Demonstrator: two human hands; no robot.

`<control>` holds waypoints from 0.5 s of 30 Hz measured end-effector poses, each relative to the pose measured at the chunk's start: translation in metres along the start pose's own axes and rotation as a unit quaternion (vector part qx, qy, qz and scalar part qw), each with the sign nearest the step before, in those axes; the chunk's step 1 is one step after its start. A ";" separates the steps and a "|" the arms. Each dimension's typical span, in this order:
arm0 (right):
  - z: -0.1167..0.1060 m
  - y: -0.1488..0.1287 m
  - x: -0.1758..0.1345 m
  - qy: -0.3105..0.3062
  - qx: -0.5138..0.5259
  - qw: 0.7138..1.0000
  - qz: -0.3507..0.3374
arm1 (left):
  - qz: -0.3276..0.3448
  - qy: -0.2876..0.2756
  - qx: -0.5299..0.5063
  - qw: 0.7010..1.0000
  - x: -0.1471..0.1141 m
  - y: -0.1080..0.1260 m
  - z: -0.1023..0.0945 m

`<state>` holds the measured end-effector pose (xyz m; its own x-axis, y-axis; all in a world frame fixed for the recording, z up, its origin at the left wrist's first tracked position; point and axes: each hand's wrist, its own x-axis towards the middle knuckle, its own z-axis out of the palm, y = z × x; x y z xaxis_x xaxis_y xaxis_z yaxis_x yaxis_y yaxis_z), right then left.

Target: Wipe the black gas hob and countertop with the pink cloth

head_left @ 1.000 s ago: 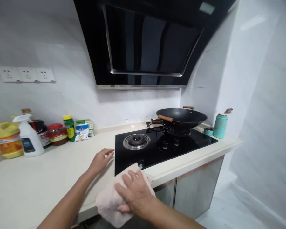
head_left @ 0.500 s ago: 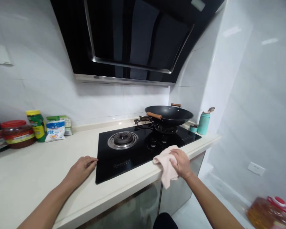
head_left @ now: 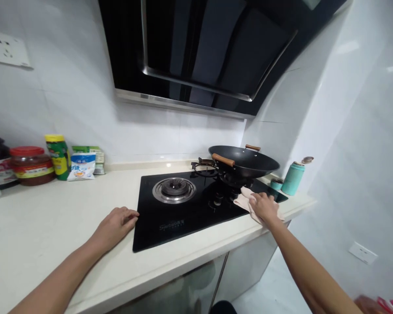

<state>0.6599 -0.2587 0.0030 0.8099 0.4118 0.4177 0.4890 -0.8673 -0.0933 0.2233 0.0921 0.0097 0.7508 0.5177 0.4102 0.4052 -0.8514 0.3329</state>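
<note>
My right hand [head_left: 265, 206] is closed on a pale pink cloth [head_left: 248, 203], pressing it against the front right part of the black glass gas hob [head_left: 193, 220]. Part of the cloth lies under the palm, hidden. To the left, my left hand [head_left: 117, 223] rests on the pale countertop [head_left: 94, 200]. Its fingers are curled together with nothing in them, and the tips touch the hob's left edge. A black wok [head_left: 245, 162] with wooden handles sits over the right burner, just behind the cloth. The left burner [head_left: 174, 190] is uncovered.
A teal canister [head_left: 293, 179] and a small teal lid [head_left: 276, 184] stand right of the hob. A loose pan support [head_left: 205, 168] lies behind it. Jars and packets, including a red-lidded jar [head_left: 31, 166], line the wall at left. The range hood [head_left: 196, 48] overhangs the hob.
My right hand has moved the cloth right and back, from hanging over the counter's front edge onto the hob. The left hand stays at the hob's edge. The view has shifted slightly.
</note>
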 end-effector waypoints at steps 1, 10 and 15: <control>-0.001 -0.010 -0.007 0.004 -0.017 0.999 -0.027 | 0.000 0.002 0.002 1.000 0.000 0.001 0.001; -0.025 -0.052 -0.074 0.008 -0.066 0.979 -0.192 | 0.007 0.018 0.001 1.000 0.000 0.000 0.009; -0.034 -0.082 -0.070 -0.010 -0.066 0.972 -0.227 | 0.005 0.023 0.002 1.000 -0.005 0.001 0.009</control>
<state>0.5518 -0.2256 0.0119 0.5275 0.7644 0.3707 0.7524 -0.6230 0.2139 0.2246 0.0883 0.0008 0.7295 0.5125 0.4529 0.4004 -0.8569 0.3247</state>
